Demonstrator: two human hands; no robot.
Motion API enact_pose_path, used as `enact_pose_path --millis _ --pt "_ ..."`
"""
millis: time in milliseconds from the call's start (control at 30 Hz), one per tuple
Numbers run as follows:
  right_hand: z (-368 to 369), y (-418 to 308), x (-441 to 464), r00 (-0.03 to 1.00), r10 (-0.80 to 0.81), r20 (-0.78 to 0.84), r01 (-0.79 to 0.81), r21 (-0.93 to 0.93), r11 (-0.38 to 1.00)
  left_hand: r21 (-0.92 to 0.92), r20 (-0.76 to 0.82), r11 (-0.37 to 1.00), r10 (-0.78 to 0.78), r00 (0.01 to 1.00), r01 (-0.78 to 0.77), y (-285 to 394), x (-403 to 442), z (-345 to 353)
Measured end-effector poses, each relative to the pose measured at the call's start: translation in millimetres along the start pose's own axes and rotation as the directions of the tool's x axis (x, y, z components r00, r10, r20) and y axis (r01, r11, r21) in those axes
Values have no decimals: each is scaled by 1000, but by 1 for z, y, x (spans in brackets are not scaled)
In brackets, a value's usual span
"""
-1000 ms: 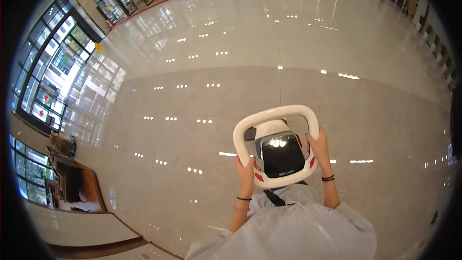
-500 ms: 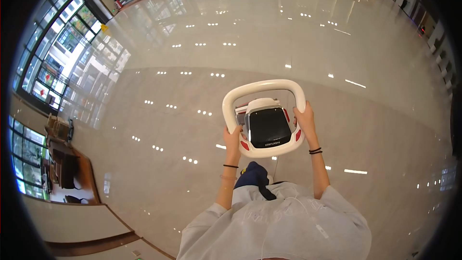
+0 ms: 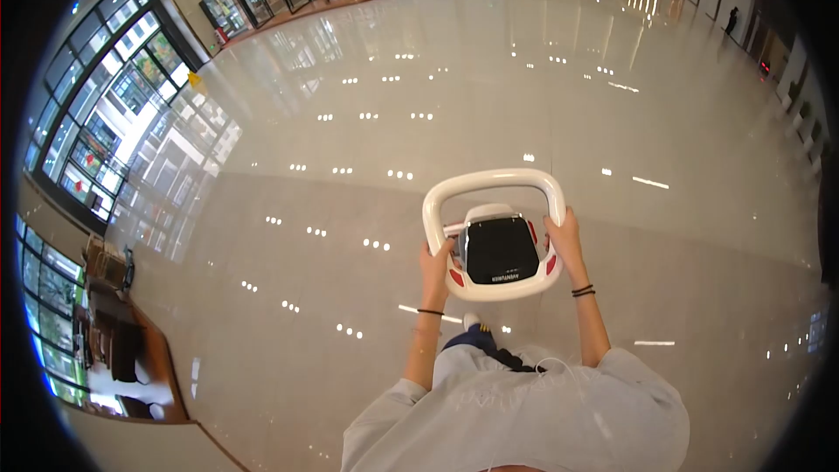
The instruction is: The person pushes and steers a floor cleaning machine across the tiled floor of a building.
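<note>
A white loop-shaped handle (image 3: 494,178) with red patches at its lower corners is in front of my body. Inside the loop is a black panel (image 3: 500,249), with the word "AVENTURIER" along its near edge. My left hand (image 3: 435,269) grips the lower left side of the loop. On the opposite side, the fingers of my right hand (image 3: 564,238) wrap around the rim. What lies beneath the panel is mostly hidden by it. A white shoe (image 3: 472,320) shows just below the handle.
Glossy tiled floor (image 3: 306,210) spreads around me. Tall glass doors (image 3: 114,105) and a yellow floor sign (image 3: 194,79) are on the left, with wooden furniture (image 3: 118,332) nearer. At the far right stands a distant person (image 3: 731,20).
The view has tilted up, showing more of the far wall and entrance. The handle and both hands sit lower and slightly further right in view. A white shoe has come forward.
</note>
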State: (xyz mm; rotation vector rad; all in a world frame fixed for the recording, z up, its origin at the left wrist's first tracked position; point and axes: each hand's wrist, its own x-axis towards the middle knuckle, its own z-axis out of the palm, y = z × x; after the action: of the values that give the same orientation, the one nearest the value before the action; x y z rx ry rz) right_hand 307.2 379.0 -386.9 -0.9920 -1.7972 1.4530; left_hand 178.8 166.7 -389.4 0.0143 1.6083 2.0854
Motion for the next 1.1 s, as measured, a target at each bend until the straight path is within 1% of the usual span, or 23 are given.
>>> enact_pose_path --millis 67,100,167,200,233,267,300,433,500,633,667,800,867,900,967,1067,1100 --pt "0 3 7 1000 19 -15 -19 -27 999 -19 20 1000 10 1000 -9 -3 14 4" --pt "0 6 8 1000 24 -15 -24 -38 999 4 17 999 40 999 -40 -10 23 4" --pt "-2 13 14 998 -35 -55 34 -22 999 45 35 997 53 998 -55 -17 29 5" --pt "-3 13 12 998 -31 -61 30 -15 999 65 59 997 44 997 -48 -17 31 7" --pt "-5 9 12 997 -31 -71 31 -3 1000 43 69 997 54 996 -57 -9 24 15" --pt "-5 0 16 995 -2 -98 2 -1 1000 79 73 993 80 994 -85 1 32 21" --pt "-4 -8 22 996 8 -89 -7 11 1000 107 68 985 125 990 -132 7 36 24" --pt "-4 -16 19 998 4 -64 0 65 998 125 87 980 147 985 -157 8 42 23" --pt "2 -20 28 998 14 -57 -11 50 999 94 61 991 88 994 -94 15 42 22" --pt "6 -22 44 999 42 -26 -42 12 999 88 68 993 69 995 -75 23 49 28" --pt "6 -23 46 999 40 -16 -40 33 999 76 69 995 62 996 -68 26 47 30" --pt "5 -19 55 999 12 35 -15 77 997 22 24 996 82 996 -83 23 45 34" --pt "10 -19 61 997 61 42 -64 67 996 40 -19 994 100 995 -99 18 49 33" --pt "13 -21 65 996 58 68 -62 58 996 30 -44 994 102 994 -100 20 49 32" --pt "15 -17 67 996 42 82 -49 85 995 31 -24 995 95 995 -95 19 48 31" --pt "18 -18 76 996 1 87 -5 46 999 38 -29 994 101 994 -100 15 56 32" --pt "19 -13 78 995 13 102 -19 55 998 52 -46 994 99 994 -97 13 55 29"
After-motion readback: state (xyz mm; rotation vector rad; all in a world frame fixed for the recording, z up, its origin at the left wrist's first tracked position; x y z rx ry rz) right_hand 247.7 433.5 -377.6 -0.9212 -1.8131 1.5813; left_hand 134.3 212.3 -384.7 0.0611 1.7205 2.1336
